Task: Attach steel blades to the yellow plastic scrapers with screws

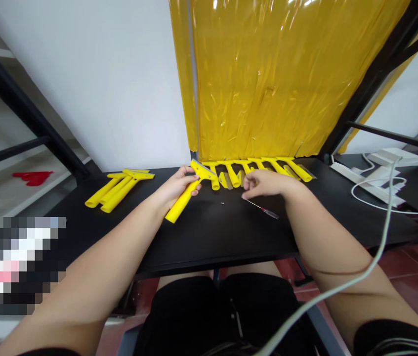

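Note:
My left hand (179, 187) is wrapped round a yellow scraper (183, 201), its wide head pointing up and away and its handle slanting down toward me. Fingers curled together, my right hand (266, 182) hovers over the black table near the tip of a screwdriver (268, 212); whatever is between the fingertips is too small to tell. The screwdriver lies on the tabletop with its clear-and-red handle to the right. Between the hands lies a small screw (222, 203). Behind them several yellow scrapers (233, 175) lie in a row, some with metal blades, partly hidden by my right hand.
More yellow scrapers (120, 190) are piled at the table's left. White power strips (368, 183) with cables sit at the right, and a pale cable (383, 237) hangs across my right forearm. A yellow plastic curtain (268, 89) and a white panel (120, 89) close off the back.

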Demonstrator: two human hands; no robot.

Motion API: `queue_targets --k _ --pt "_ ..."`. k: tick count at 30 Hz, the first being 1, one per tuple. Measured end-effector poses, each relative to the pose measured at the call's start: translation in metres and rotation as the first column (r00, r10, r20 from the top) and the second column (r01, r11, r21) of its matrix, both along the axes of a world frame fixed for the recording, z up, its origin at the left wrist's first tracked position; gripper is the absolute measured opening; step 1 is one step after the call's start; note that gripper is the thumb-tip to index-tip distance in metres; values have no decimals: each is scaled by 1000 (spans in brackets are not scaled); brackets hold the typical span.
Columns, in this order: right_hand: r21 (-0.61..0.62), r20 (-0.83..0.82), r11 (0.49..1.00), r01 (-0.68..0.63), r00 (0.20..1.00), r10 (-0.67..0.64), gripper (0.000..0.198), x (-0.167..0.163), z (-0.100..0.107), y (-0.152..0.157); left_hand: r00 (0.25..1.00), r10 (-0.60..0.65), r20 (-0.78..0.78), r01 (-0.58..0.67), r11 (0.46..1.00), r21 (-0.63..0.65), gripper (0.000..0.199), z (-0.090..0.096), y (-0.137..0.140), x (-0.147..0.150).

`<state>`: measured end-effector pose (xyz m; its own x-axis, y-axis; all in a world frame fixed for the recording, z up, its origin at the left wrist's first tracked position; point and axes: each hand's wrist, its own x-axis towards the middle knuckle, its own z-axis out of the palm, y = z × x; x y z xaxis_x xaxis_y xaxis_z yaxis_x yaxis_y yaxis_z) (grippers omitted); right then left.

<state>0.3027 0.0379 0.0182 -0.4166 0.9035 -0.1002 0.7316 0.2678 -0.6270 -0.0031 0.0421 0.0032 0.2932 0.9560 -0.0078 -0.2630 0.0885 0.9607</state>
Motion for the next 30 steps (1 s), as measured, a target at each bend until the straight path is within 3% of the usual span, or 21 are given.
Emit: queue_targets --k 3,6,9,12,14,16,18,30 --pt "-259 231 963 70 973 -8 25 15 2 -5 1000 7 9 -8 1000 16 38 -1 4 -5" --pt "-277 321 955 105 947 -10 15 12 0 -7 999 32 3 -32 999 30 41 -3 8 -8" --pt "-191 272 981 31 962 23 13 0 -1 -8 998 62 -18 -61 996 58 40 -3 10 -9" --pt "-62 -39 996 -71 997 69 6 -15 -4 -9 997 68 -48 -64 994 87 39 -1 7 -9" --pt "116 -213 992 -57 974 81 7 -27 -7 -9 997 59 -55 -54 994 99 38 1 4 -8" --pt "344 -239 939 -15 966 103 10 -38 -12 -9 997 50 -54 -44 994 102 36 2 1 -6" --pt "467 -212 884 8 972 104 9 -45 -16 -7 998 45 -50 -39 994 100 35 3 -1 -4" --pt "574 -141 818 17 987 79 5 -50 -28 0 998 41 -37 -37 993 110 34 5 -3 -3"
